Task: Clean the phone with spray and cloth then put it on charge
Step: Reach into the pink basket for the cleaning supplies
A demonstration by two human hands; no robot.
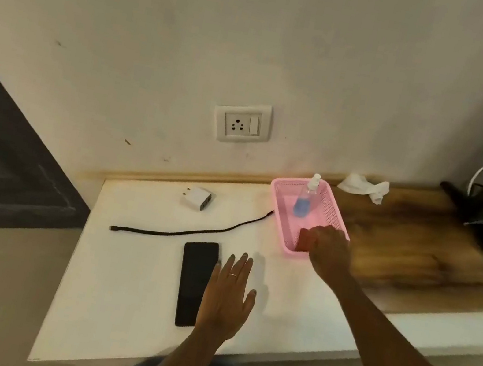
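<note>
one phone [196, 283] is lying flat and dark-faced on the white table [124, 291], at about 7 o'clock from the frame's centre, with one black cable [189, 232] stretching just above it and one white charger block [197, 198] resting at 11 o'clock from the phone — both unplugged, likely waiting for the charging step. one wall socket [242, 122] is sitting straight above, at 12 o'clock, with nothing in it. the left hand [228, 296] is spreading flat, fingers released and gripping nothing, partly covering the phone's right edge — probably to steady it. one pink basket [327, 207] is standing at 2 o'clock from the phone, keeping one spray bottle [305, 199] of blue liquid upright inside. the right hand [327, 249] is reaching into the basket's near end, fingers curling around something reddish, perhaps the cloth; i cannot tell whether it is truly gripping. one crumpled white tissue [363, 186] is lying behind the basket at 1 o'clock.
</note>
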